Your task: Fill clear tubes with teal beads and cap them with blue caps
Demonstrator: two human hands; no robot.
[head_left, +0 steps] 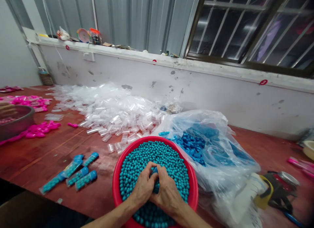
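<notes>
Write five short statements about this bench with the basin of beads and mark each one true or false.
1. Both hands, left and right, rest in the red basin of teal beads. True.
2. The basin is green. False: red.
3. Filled tubes with blue caps lie left of the basin. True.
4. The bag right of the basin holds pink caps. False: blue caps.
5. The clear tubes are stacked in a box. False: they lie in a loose heap on the table.
</notes>
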